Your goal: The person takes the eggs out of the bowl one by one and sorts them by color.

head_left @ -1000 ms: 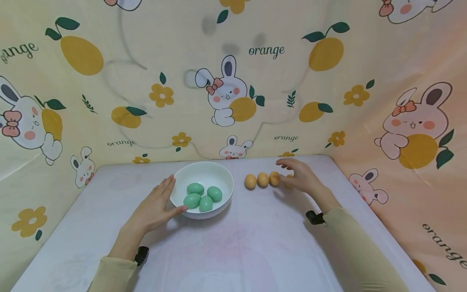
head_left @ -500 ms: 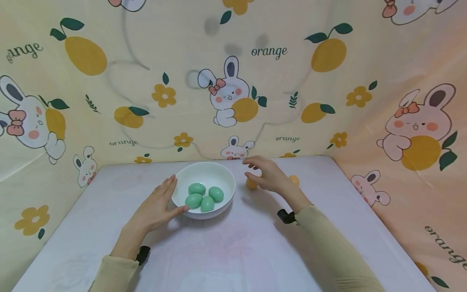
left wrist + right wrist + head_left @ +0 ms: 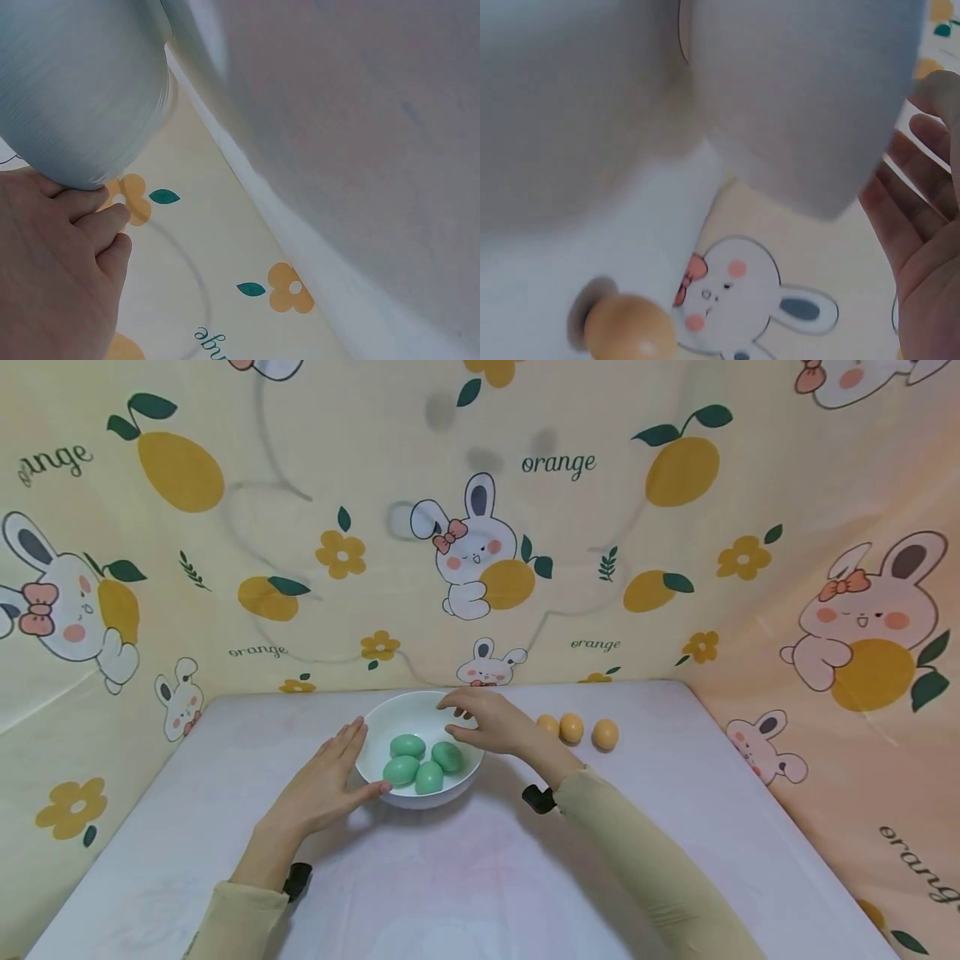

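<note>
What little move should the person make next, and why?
Probably lower the right hand toward the rightmost green egg: it hovers over the white bowl with no egg visible in it, while the left hand touches the bowl's side, perhaps steadying it.

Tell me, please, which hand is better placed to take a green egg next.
Probably the right hand: it hovers over the bowl near the green eggs; the left hand touches the bowl's side.
</note>
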Demonstrator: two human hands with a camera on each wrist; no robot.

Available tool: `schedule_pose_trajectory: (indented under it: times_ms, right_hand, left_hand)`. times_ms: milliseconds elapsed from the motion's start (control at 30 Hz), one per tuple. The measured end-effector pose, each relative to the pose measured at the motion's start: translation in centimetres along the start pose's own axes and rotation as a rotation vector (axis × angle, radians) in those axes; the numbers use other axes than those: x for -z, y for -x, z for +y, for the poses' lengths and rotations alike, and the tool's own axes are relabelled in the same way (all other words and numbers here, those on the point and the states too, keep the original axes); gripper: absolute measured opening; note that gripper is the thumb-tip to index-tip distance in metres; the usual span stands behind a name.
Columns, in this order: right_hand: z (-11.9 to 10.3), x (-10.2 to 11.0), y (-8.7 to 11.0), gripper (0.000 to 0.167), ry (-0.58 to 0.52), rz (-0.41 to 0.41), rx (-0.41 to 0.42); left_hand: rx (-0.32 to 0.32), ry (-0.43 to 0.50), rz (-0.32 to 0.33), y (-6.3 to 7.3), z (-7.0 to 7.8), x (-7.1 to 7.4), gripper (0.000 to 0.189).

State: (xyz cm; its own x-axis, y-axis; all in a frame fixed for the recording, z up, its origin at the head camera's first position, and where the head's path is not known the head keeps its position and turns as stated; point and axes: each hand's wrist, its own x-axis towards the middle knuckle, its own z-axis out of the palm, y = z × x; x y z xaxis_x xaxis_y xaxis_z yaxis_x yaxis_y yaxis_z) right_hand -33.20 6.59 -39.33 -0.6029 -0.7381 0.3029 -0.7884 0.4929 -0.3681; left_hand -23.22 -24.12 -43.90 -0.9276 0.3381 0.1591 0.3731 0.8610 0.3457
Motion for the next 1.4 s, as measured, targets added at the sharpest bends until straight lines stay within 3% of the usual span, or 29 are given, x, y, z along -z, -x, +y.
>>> schedule_pose_trajectory:
  times_ms: [267,667,933,1400]
  right_hand:
    - [-0.2,-1.5,-2.1,0.039,0.024,-0.178,0.02]
    - [0.3,-1.8,-3.0,0.041,0.044,-0.4,-0.045]
    - [0.7,-2.2,-3.1,0.038,0.071,-0.438,-0.048]
    - [0.6,-2.2,-2.9,0.038,0.062,-0.428,-0.068]
  left_hand:
    - [0.011,-0.001,-0.01,0.0,0.0,0.0,0.11]
    - [-0.001,0.005,0.0,0.0,0.0,0.1,0.109]
    - [-0.003,0.006,0.0,-0.1,-0.1,0.0,0.109]
    - [-0.001,0.0,-0.001,-0.1,0.1,0.1,0.109]
